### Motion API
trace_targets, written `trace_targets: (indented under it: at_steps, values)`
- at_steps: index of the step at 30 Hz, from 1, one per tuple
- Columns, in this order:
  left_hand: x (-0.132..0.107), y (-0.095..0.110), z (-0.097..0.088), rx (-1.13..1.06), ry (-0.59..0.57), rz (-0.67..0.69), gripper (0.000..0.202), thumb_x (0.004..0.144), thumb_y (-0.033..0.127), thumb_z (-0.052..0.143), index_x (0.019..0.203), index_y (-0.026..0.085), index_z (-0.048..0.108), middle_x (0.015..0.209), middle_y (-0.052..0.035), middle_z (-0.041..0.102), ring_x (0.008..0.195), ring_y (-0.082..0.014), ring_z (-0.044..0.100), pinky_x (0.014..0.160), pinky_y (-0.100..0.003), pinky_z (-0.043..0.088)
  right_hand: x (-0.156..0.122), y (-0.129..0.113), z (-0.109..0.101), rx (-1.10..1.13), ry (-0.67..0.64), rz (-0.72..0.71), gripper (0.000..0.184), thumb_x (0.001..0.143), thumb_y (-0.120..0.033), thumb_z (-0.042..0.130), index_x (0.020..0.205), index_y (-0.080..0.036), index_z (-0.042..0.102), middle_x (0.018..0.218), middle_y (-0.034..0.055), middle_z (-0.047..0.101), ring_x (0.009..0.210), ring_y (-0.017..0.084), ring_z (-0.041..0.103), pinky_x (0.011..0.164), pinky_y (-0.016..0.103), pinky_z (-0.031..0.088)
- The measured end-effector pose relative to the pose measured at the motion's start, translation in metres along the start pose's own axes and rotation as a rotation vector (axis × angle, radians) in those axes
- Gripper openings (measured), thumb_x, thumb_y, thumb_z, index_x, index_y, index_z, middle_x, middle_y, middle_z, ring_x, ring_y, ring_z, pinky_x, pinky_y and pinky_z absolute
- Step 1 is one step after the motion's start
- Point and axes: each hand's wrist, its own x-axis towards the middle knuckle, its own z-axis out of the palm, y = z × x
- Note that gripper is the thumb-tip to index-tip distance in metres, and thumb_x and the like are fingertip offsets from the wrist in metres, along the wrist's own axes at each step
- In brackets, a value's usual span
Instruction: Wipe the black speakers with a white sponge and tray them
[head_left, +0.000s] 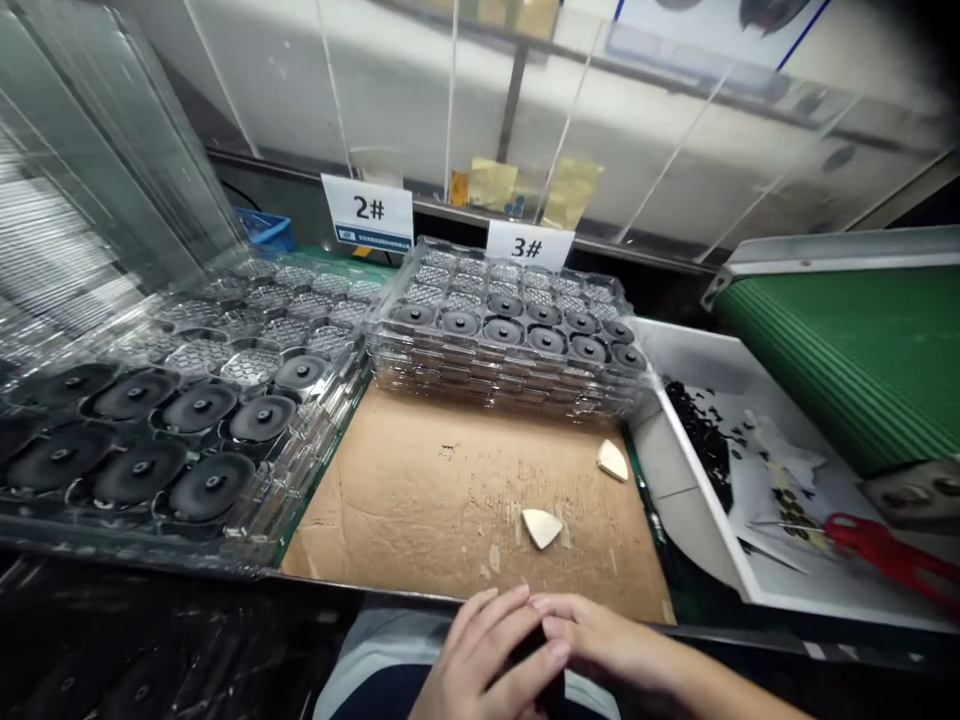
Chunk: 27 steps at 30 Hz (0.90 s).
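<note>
At the bottom of the view, my left hand (484,655) and my right hand (592,632) meet in front of my lap. Both have curled fingers around a black part (553,690), which they mostly cover, so its kind is hidden. Just beyond the fingers, a pale wedge-shaped piece (541,528) lies on the brown cardboard (397,490). A second pale wedge-shaped piece (613,460) lies farther back, by the cardboard's right edge.
Stacked clear plastic trays (495,365) at the back hold several black round parts. More trays (247,500) with larger black discs stand left. To the right, a white bin (705,490) contains small black pieces and a red-handled tool (885,550), beside a green conveyor belt (847,340).
</note>
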Motion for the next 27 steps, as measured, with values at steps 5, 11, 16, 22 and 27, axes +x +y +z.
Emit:
trace_targets:
  at_steps: [5, 11, 16, 22, 27]
  values:
    - [0.019, -0.003, -0.008, -0.120, -0.179, -0.056, 0.068, 0.085, 0.039, 0.057, 0.143, 0.021, 0.027, 0.120, -0.0142, 0.065, 0.117, -0.0235, 0.058, 0.095, -0.039, 0.049, -0.001, 0.048, 0.032, 0.131, 0.376, 0.027, 0.088, 0.076, -0.084, 0.021, 0.115, -0.017, 0.064, 0.108, 0.0137, 0.066, 0.113, 0.027, 0.057, 0.096, 0.041, 0.044]
    - [0.029, -0.012, -0.008, -0.560, -0.182, -0.385, 0.055, 0.082, 0.025, 0.062, 0.134, 0.029, 0.043, 0.133, -0.0109, 0.056, 0.127, -0.0254, 0.048, 0.105, -0.044, 0.040, -0.003, 0.050, 0.025, -0.010, 0.635, 0.016, 0.078, 0.082, -0.077, 0.024, 0.107, -0.017, 0.067, 0.081, 0.0096, 0.066, 0.075, 0.023, 0.065, 0.074, 0.036, 0.053]
    - [0.052, -0.032, -0.022, -1.423, 0.298, -1.212, 0.062, 0.087, 0.036, 0.055, 0.141, 0.026, 0.028, 0.138, -0.0137, 0.051, 0.121, -0.0277, 0.053, 0.104, -0.046, 0.041, 0.016, 0.049, -0.018, -0.295, 0.962, 0.004, 0.056, 0.086, -0.056, 0.047, 0.127, -0.018, 0.053, 0.099, 0.0107, 0.054, 0.064, 0.018, 0.055, 0.074, 0.041, 0.048]
    - [0.064, -0.038, -0.039, -1.730, 0.538, -1.323, 0.059, 0.077, 0.035, 0.069, 0.130, 0.025, 0.046, 0.125, -0.0092, 0.062, 0.118, -0.0277, 0.056, 0.105, -0.039, 0.041, 0.051, 0.064, -0.019, -0.508, 0.944, -0.190, 0.030, 0.089, -0.031, 0.044, 0.108, -0.017, 0.062, 0.098, 0.0121, 0.060, 0.083, 0.024, 0.057, 0.079, 0.041, 0.045]
    - [0.068, -0.031, -0.036, -1.707, 0.505, -1.304, 0.047, 0.071, 0.032, 0.074, 0.115, 0.022, 0.061, 0.121, -0.0068, 0.065, 0.114, -0.0265, 0.060, 0.098, -0.035, 0.048, 0.046, 0.016, -0.027, -0.557, 0.820, -0.326, 0.027, 0.087, -0.024, 0.051, 0.110, -0.022, 0.063, 0.087, 0.0052, 0.065, 0.082, 0.022, 0.056, 0.077, 0.038, 0.043]
